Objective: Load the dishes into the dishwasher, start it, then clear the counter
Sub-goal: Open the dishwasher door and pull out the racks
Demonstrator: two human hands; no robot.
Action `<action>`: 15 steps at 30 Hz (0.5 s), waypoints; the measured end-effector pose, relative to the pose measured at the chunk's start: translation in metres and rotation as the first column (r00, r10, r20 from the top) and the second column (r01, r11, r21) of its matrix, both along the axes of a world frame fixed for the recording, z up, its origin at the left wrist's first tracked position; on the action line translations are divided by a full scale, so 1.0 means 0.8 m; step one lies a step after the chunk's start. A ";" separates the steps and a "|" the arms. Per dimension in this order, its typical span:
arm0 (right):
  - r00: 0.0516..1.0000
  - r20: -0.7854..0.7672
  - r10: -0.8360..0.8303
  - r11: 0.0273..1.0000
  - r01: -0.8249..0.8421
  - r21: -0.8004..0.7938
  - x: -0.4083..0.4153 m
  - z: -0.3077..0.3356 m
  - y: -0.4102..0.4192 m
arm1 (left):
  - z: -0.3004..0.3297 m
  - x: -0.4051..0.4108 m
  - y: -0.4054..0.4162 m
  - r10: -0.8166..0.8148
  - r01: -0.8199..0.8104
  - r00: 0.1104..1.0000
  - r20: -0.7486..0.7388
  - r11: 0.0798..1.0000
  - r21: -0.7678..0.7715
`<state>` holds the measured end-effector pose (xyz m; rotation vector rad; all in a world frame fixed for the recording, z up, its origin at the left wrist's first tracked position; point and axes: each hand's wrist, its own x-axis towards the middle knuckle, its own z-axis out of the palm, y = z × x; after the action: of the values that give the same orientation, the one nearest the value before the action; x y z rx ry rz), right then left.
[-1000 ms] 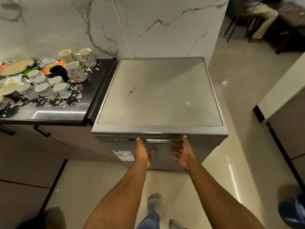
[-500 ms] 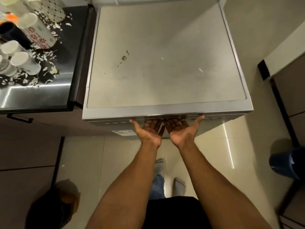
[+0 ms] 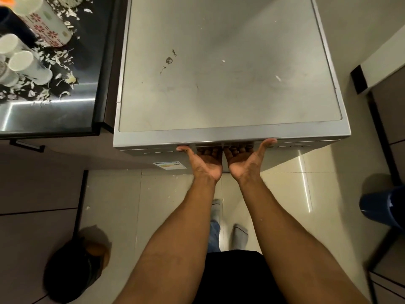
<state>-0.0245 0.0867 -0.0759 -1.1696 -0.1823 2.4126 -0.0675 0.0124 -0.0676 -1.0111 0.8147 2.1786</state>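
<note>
A grey free-standing dishwasher (image 3: 228,69) fills the upper middle, seen from above, its door closed. My left hand (image 3: 205,162) and my right hand (image 3: 245,160) are side by side, palms up, at the top front edge of the door. The fingers of both hands curl up into the recessed door handle (image 3: 223,144) and are partly hidden there; the thumbs stick out to the sides. Dirty mugs (image 3: 28,66) and a flower-patterned mug (image 3: 47,26) stand on the black counter (image 3: 54,115) at the upper left, among white scraps.
A dark cabinet with a bar handle (image 3: 27,145) sits under the counter. A dark bag-like object (image 3: 74,264) lies on the tiled floor at lower left. A blue bin (image 3: 385,207) and dark cabinets stand at the right.
I have stepped closer and the camera has tilted down. Both hands rose from in front of the door to the handle recess, and their fingers now hook into it.
</note>
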 end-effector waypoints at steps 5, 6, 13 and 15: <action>1.000 0.006 0.019 1.000 -0.019 0.002 0.001 0.006 -0.003 | 0.004 0.000 0.002 0.026 -0.026 0.999 0.041 1.000 -0.007; 1.000 0.010 0.026 1.000 -0.026 0.007 0.002 0.007 -0.004 | 0.005 0.001 0.003 0.025 -0.025 0.999 0.044 1.000 -0.008; 0.997 0.076 0.028 1.000 -0.028 -0.005 0.005 0.010 -0.004 | 0.000 0.004 0.000 -0.033 0.036 0.999 0.044 0.997 -0.068; 0.990 0.137 0.046 0.999 -0.043 -0.026 0.017 0.002 -0.008 | -0.007 0.016 -0.010 -0.092 0.097 0.994 0.050 0.989 -0.112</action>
<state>-0.0108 0.0804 -0.0742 -1.3566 -0.2268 2.3786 -0.0544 0.0041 -0.0734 -1.0510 0.9564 2.0417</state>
